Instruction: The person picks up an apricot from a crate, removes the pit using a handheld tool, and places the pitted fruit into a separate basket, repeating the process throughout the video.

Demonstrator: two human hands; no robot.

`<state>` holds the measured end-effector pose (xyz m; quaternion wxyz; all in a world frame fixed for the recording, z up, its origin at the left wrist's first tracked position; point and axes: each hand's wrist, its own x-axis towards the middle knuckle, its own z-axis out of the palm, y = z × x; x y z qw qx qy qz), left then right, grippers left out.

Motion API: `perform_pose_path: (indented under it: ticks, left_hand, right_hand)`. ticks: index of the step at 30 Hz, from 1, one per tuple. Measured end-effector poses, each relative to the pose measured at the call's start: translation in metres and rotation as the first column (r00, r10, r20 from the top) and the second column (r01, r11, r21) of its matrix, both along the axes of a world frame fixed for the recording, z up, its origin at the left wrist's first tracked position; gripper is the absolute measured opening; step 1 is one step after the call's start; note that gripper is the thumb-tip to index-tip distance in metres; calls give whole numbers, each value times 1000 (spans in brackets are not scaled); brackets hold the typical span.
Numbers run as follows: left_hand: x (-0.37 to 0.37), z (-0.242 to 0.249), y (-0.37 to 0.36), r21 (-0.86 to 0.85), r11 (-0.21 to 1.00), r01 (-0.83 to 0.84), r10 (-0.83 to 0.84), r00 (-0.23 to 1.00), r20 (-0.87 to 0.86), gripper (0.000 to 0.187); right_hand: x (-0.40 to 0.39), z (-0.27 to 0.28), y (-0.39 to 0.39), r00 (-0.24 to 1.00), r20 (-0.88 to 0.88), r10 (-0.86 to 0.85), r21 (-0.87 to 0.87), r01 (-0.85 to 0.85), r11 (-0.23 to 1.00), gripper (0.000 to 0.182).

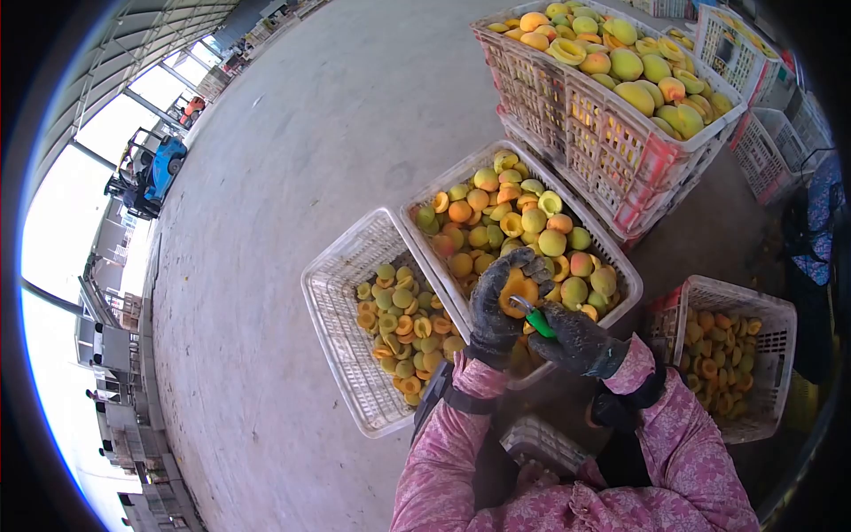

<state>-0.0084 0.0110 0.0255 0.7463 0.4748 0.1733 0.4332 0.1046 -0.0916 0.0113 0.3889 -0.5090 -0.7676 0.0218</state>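
Observation:
My gloved left hand is closed around a peach half, its cut face turned up. In my gloved right hand is a pitting tool with a green handle and a curved metal tip. The tip touches or lies right over the middle of the cut face. Both hands are above the near end of a plastic crate of peaches, some whole-looking and some halved. Left of it stands another crate partly filled with peach halves, several showing hollowed centres.
Tall stacked crates heaped with peaches rise beyond the middle crate. At right is a crate holding more halves. Further crates stand at the upper right. A blue forklift is far off at left, on the concrete floor.

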Motion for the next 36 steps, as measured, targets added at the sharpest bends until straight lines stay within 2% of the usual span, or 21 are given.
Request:
perform_pose_path:
  ticks: [3,8,9,10,13,15,16,17,18,19,20,21,22,23,24,27,29,31,33,35,36]
  left_hand:
    - [0,3,-1,-55,998,17,-15,999,33,40]
    - [-3,3,-2,8,1000,8,-8,998,61,36]
    - [-4,2,-1,-151,987,55,-39,993,108,35]
    - [-5,1,0,-303,947,107,-60,986,158,35]
    - [-2,-4,-10,-203,979,20,21,980,198,30]
    - [-2,-3,-10,-172,985,-12,37,990,138,27]
    - [-1,0,-7,-133,990,-44,56,995,85,25]
    - [-3,1,1,-128,991,-45,56,995,85,25]
    - [-12,-1,15,110,982,-156,166,982,-90,26]
    - [-22,-2,29,354,911,-212,304,924,-230,31]
    - [-39,-4,49,202,960,-192,264,861,-435,28]
    - [-58,-2,67,44,979,-200,184,766,-616,26]
    - [-72,6,81,257,966,-27,247,378,-892,28]
    - [-79,11,88,347,909,230,375,-88,-923,30]
    - [-81,2,89,345,909,235,375,-95,-922,30]
    - [-82,-62,103,538,770,342,611,-155,-776,34]
    - [-57,-106,114,358,878,317,332,135,-934,38]
    - [-27,-107,102,265,906,329,279,5,-960,39]
    - [-20,-164,114,264,891,368,263,55,-963,35]
    - [-10,-215,122,301,749,590,469,-153,-870,35]
    - [-9,-219,119,302,746,593,470,-148,-870,35]
  right_hand:
    - [-6,6,-1,973,-214,-87,-296,20,955,44]
    - [-12,7,-3,976,-203,-76,-365,-4,931,42]
    - [-14,10,-3,970,-229,-81,-422,-24,906,40]
    - [-16,4,-3,970,-228,-82,-422,-23,906,40]
    - [-18,-16,-2,952,-305,11,-352,-124,928,35]
    - [-11,-17,2,978,20,209,-99,-206,973,31]
    - [-8,2,8,977,24,211,-93,-208,974,31]
    - [-5,25,10,923,-368,110,-495,-294,818,27]
    - [-3,39,11,762,-625,-170,-726,-488,485,26]
    - [8,19,13,761,-625,-173,-729,-489,480,26]
    - [27,-18,13,934,-314,168,-554,-324,767,29]
    - [40,-39,12,934,154,322,-219,-285,933,32]
    - [47,-38,10,934,151,324,-218,-288,933,32]
    - [53,-34,8,995,68,77,-476,-36,879,35]
    - [55,-32,6,980,56,-190,-706,173,687,39]
    - [59,-35,6,970,-52,-238,-543,173,822,44]
    - [57,-35,6,961,-71,-266,-527,190,829,44]
    - [56,-32,6,950,-85,-300,-506,218,835,44]
    - [58,-30,4,955,-30,-294,-574,225,788,45]
    - [60,-35,5,953,-41,-301,-580,222,784,45]
    - [59,-34,5,958,-39,-284,-584,208,785,44]
